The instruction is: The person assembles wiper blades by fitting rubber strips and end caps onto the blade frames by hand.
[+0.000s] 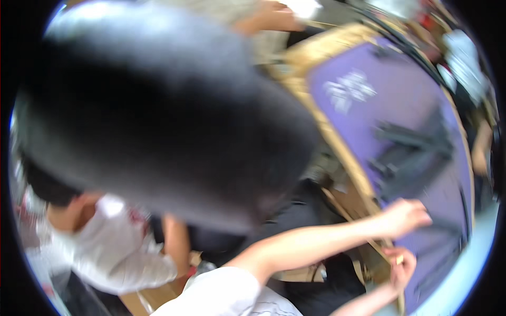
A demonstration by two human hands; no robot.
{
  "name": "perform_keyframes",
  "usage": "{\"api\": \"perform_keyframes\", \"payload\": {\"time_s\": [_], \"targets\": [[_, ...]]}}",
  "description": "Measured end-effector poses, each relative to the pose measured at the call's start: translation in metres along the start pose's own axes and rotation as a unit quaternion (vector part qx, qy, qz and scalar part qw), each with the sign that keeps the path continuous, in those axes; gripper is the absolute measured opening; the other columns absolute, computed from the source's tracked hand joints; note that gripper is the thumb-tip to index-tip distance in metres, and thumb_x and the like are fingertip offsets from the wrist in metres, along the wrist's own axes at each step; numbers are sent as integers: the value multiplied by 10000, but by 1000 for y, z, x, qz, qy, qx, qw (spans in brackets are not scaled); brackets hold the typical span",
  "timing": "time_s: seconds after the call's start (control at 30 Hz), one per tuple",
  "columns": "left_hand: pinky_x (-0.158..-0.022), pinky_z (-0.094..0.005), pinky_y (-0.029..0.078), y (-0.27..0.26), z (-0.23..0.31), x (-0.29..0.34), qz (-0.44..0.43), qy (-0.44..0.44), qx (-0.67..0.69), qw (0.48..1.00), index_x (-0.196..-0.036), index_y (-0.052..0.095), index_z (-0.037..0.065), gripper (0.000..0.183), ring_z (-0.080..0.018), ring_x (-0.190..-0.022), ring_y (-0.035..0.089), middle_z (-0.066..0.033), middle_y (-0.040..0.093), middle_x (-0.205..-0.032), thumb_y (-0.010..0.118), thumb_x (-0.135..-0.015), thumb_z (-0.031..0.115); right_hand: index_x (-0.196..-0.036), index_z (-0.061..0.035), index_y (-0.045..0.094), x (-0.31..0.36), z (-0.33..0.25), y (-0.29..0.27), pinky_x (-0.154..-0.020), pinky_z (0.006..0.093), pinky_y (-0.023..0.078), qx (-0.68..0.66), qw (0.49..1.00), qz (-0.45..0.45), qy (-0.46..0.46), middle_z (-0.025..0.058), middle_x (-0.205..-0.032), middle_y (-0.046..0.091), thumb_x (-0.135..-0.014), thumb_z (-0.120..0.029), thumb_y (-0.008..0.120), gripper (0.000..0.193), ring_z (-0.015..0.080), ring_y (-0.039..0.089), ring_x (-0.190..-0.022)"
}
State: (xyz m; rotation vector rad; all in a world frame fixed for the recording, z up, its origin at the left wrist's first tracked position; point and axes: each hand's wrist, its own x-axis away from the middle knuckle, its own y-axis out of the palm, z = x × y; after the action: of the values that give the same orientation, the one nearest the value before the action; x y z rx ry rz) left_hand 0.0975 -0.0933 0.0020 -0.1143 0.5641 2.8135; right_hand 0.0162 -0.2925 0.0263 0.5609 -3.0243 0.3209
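Note:
My left hand [405, 217] reaches over the purple tabletop [363, 121], its fingers curled together. A blurred dark strip [445, 227] lies by its fingertips; I cannot tell whether the hand grips it. My right hand [401, 267] is lower, at the near edge of the table, with its fingers bent in a pinch. A small yellow spot [399, 259] shows at its fingertips, too blurred to name. Beyond my left hand, several long black parts [416, 147] lie in a loose pile. White small pieces [350, 90] are heaped farther up the table.
A large blurred black shape [174, 116] covers the upper left. The table has a worn yellow rim [337, 139]. A person in a white shirt [113, 245] sits at the left. Another person's hand [274, 17] is at the top, and an arm [480, 147] at the far right.

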Motion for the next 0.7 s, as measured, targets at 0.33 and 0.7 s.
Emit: {"api": "perform_keyframes", "payload": {"time_s": [0.33, 0.7], "targets": [[-481, -259, 340, 2, 1, -11, -44, -171, 266, 947, -1261, 491, 2, 428, -119, -554, 444, -42, 532, -750, 480, -1049, 374, -1054, -27, 602, -35, 5, -8, -682, 319, 496, -330, 913, 236, -42, -10, -662, 476, -1022, -175, 524, 170, 84, 446, -576], [-372, -269, 366, -8, -18, -8, -256, -148, 506, 810, -1465, 387, 13, 512, -169, -470, 462, -129, 518, -666, 503, -1028, 252, -1019, -31, 597, -30, -3, -9, -641, 294, 498, -352, 923, 155, -13, 33, -723, 566, -1003, -189, 542, 168, 111, 528, -624]]}}
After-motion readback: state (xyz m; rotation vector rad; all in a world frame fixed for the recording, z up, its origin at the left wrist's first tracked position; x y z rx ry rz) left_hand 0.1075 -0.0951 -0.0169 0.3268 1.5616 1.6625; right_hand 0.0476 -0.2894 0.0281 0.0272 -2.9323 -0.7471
